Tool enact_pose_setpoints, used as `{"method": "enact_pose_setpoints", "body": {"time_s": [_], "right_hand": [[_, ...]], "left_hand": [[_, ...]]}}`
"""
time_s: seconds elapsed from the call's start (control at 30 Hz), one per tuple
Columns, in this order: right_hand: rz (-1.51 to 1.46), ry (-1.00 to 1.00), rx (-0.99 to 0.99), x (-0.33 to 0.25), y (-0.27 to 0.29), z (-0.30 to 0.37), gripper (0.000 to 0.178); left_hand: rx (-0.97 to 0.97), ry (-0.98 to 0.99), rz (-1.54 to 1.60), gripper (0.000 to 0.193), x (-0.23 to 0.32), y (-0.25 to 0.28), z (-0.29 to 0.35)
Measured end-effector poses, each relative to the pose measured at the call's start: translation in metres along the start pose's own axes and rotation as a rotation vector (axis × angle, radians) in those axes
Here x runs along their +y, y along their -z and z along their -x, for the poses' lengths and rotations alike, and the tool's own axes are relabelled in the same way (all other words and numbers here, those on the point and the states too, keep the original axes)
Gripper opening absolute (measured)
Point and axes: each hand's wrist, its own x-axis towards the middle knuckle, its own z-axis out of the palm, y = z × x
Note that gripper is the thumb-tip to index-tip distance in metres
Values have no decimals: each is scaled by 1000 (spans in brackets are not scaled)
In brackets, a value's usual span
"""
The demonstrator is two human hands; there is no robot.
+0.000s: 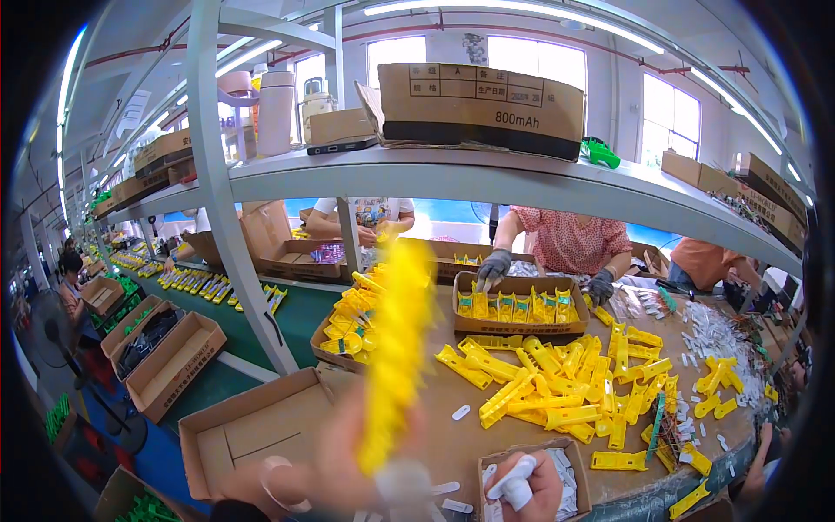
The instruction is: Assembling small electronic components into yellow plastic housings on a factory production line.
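My left hand [370, 448], smeared by motion, is closed round the lower end of a long yellow plastic casing [398, 339]. The casing stands nearly upright and is too blurred to show its details. White wrapping covers a finger of that hand. Lower down and to the right, my right hand [539, 485] is over a small cardboard box [572, 448] of flat white plastic pieces [565, 478]. Its fingers pinch a small white plastic piece [515, 475], partly hidden by a white-wrapped thumb. Loose yellow casings [557, 383] lie heaped beyond this box.
An open cardboard box [252, 426] stands at left, another with yellow parts [348, 322] behind. Across the bench, a person's gloved hands [494, 268] are at a box of yellow casings [522, 329]. A shelf [452, 178] spans above. Wires [668, 426] and white pieces lie right.
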Motion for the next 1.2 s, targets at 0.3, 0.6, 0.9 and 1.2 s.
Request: {"method": "enact_pose_setpoints", "body": {"time_s": [0.3,0.6,0.9,1.2], "right_hand": [[498,22,-167,2,25,6,14],[911,-374,-136,42,89,27,15],[1006,-276,-355,90,82,46,17],[383,-310,305,62,99,5,20]], "left_hand": [[177,-699,-1608,70,179,40,-257],[-609,-394,-1266,36,-173,-17,-129],[-244,244,-1187,22,-313,-9,-93],[-199,54,-1129,12,-214,74,-37]]}}
